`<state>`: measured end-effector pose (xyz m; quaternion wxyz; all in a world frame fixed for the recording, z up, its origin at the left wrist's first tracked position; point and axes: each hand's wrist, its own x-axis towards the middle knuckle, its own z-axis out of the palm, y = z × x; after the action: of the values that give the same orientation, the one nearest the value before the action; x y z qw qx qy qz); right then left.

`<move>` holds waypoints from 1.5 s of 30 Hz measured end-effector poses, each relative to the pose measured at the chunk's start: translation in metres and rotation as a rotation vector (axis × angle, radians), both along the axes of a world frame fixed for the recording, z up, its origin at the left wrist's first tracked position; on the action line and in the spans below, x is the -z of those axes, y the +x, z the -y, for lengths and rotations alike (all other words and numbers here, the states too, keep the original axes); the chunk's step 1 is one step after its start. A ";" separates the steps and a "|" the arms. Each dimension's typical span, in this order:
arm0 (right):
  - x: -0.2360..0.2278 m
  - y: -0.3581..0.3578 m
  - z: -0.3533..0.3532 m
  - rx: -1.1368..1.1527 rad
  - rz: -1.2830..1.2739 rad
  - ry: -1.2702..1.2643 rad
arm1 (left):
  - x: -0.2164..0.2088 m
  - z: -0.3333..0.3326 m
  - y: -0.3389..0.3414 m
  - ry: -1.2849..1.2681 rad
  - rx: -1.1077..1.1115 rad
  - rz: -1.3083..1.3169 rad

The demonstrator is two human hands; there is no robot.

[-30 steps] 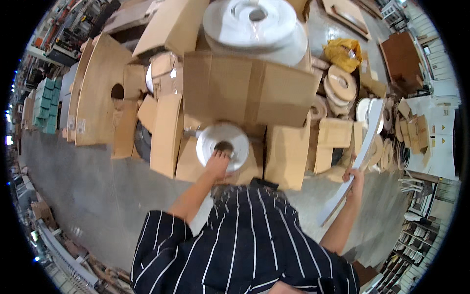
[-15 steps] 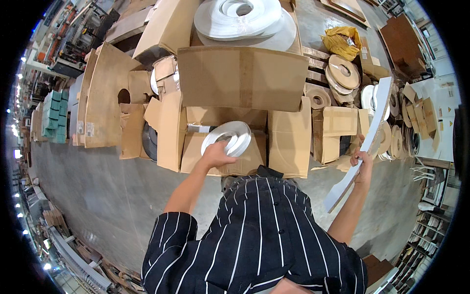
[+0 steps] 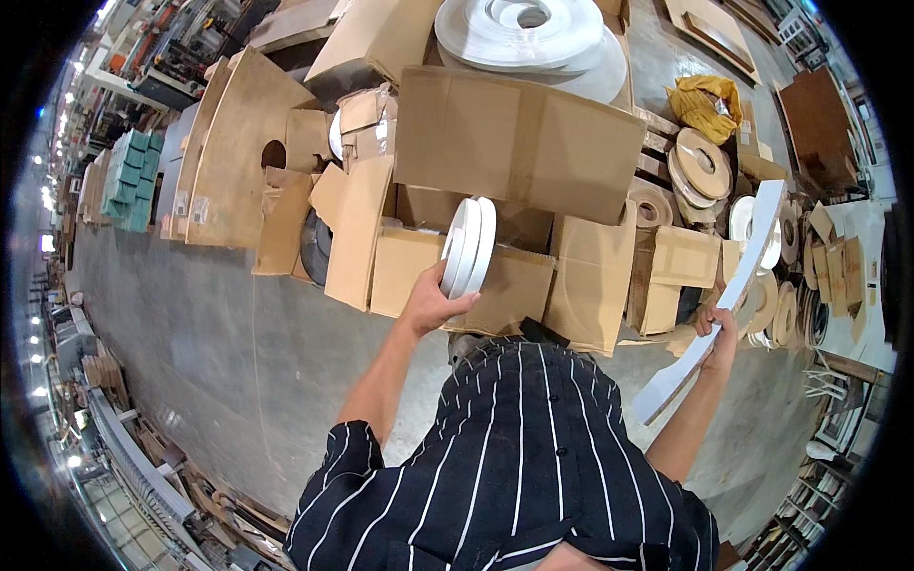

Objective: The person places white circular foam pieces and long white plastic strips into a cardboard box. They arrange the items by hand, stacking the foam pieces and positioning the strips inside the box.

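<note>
My left hand [image 3: 433, 303] is closed on white rolls of edge banding [image 3: 468, 249], thumb on the near side, and holds them on edge above an open cardboard box [image 3: 409, 271]. At least two rolls stand side by side in that grip; the fingers behind them are partly hidden. Out to the right, my right hand [image 3: 721, 338] is closed around a long, narrow white board [image 3: 754, 252]. The board slants from upper right to lower left, and a brownish edge shows at its lower end. The raised flap [image 3: 519, 143] of a box rises just beyond the rolls.
Large white coils [image 3: 524, 33] lie in a box at the back. Beige rolls [image 3: 703, 162], a yellow sack [image 3: 705, 103] and more cartons [image 3: 681, 262] stand on the right. Tall wooden panels [image 3: 228, 143] and green stacked blocks [image 3: 131, 181] are on the left. Grey concrete floor [image 3: 190, 324] surrounds them.
My left hand has lifted the white rolls from the box and turned them upright on edge. My right hand keeps hold of the board. The whole view has shifted slightly.
</note>
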<state>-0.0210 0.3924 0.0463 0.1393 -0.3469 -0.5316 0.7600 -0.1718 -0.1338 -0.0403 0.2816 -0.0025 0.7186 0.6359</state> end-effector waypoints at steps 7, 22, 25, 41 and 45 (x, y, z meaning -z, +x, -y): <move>-0.016 -0.023 0.015 -0.042 0.013 0.045 | -0.034 -0.006 0.016 0.340 -0.143 0.017; -0.033 -0.030 0.038 -0.200 0.074 0.063 | -0.081 -0.039 0.039 0.372 -0.091 0.098; -0.031 -0.031 0.043 -0.218 0.082 0.114 | -0.096 -0.045 0.035 0.366 -0.058 0.075; -0.026 -0.014 0.047 -0.174 0.094 0.091 | -0.146 -0.065 0.032 0.104 0.147 -0.206; -0.028 -0.013 0.048 -0.168 0.116 0.106 | -0.150 -0.066 0.031 0.116 0.170 -0.219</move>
<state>-0.0337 0.3447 0.0745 0.0621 -0.3370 -0.6053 0.7185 -0.1409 -0.0673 0.1095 0.2540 0.1443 0.7046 0.6467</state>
